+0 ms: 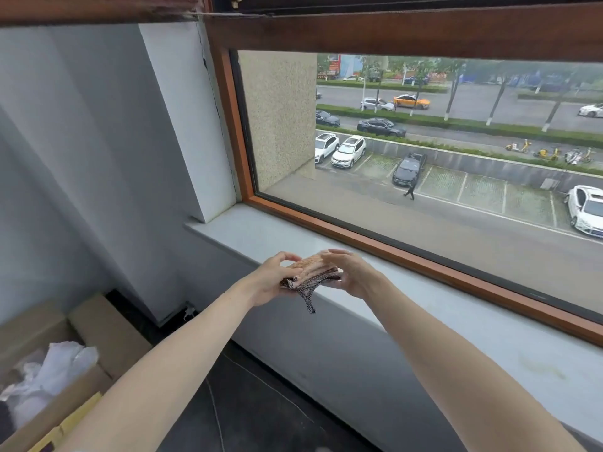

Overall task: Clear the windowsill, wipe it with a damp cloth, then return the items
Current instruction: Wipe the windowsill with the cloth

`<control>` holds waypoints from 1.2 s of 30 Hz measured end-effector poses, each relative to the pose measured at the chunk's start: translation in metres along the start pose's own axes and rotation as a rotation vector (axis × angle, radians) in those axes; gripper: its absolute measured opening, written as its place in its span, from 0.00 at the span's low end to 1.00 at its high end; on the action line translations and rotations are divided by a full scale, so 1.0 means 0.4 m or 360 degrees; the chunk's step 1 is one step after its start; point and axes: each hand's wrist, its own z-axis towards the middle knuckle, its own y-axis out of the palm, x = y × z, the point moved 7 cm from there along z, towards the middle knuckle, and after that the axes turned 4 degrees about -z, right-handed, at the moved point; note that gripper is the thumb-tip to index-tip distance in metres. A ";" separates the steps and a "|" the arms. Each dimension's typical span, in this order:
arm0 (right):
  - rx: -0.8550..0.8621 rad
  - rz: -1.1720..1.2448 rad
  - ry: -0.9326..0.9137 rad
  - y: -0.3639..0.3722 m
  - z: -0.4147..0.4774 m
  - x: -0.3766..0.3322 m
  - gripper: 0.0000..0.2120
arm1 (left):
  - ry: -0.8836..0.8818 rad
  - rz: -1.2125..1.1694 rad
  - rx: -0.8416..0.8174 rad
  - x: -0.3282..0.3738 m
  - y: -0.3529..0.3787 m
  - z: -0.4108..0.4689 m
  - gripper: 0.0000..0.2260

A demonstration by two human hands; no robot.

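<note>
A folded cloth [311, 272], tan on top with a dark checked underside, is held between both hands just above the front edge of the pale windowsill [261, 233]. My left hand [274, 278] grips its left end, thumb on top. My right hand [350, 272] holds its right end with fingers curled over the top. One corner of the cloth hangs down below the hands. The sill's surface shows no items on it.
A wooden window frame [391, 252] runs along the back of the sill, with a white wall pillar [195, 125] at its left end. On the dark floor at lower left stands a cardboard box [85, 337] with white crumpled material inside.
</note>
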 end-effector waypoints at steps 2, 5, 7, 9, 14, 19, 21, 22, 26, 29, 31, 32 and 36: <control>0.0063 -0.0076 0.0026 0.016 0.065 -0.029 0.11 | -0.0068 -0.0023 -0.0054 0.016 -0.040 0.042 0.11; 0.0182 -0.0209 0.0052 0.030 0.150 -0.087 0.09 | -0.0136 -0.0020 -0.0070 0.061 -0.066 0.104 0.09; 0.0206 -0.0222 0.0081 0.047 0.196 -0.094 0.09 | -0.0174 0.0001 -0.0067 0.071 -0.092 0.131 0.13; 0.0171 -0.0264 0.0151 0.060 0.232 -0.090 0.09 | -0.0224 -0.0020 -0.0090 0.065 -0.114 0.155 0.18; 0.0015 -0.0196 0.0302 0.092 0.312 -0.096 0.10 | -0.0205 -0.0013 -0.0001 0.080 -0.163 0.213 0.26; -0.0034 -0.0069 0.0446 0.131 0.362 -0.131 0.07 | -0.0225 0.0856 0.0188 0.116 -0.237 0.263 0.33; 0.0022 -0.0104 0.0489 0.127 0.394 -0.149 0.10 | -0.0189 0.0960 0.0261 0.143 -0.256 0.299 0.31; 0.0046 -0.0111 0.0523 0.128 0.407 -0.152 0.12 | -0.0152 0.0957 0.0290 0.155 -0.267 0.315 0.29; 0.0105 0.0003 0.0605 0.156 0.469 -0.157 0.12 | -0.0051 0.1286 0.0232 0.189 -0.305 0.387 0.23; 0.0131 0.0142 0.0539 0.217 0.531 -0.174 0.10 | 0.0092 0.1671 0.0239 0.228 -0.362 0.435 0.30; 0.0131 0.0169 0.0421 0.251 0.579 -0.219 0.10 | 0.0275 0.1759 0.0269 0.281 -0.382 0.484 0.30; 0.0157 0.0106 0.0341 0.264 0.599 -0.240 0.13 | 0.0333 0.1783 0.0265 0.296 -0.390 0.502 0.29; 0.0174 0.0019 0.0267 0.330 0.667 -0.274 0.16 | 0.0445 0.1806 0.0267 0.311 -0.444 0.566 0.17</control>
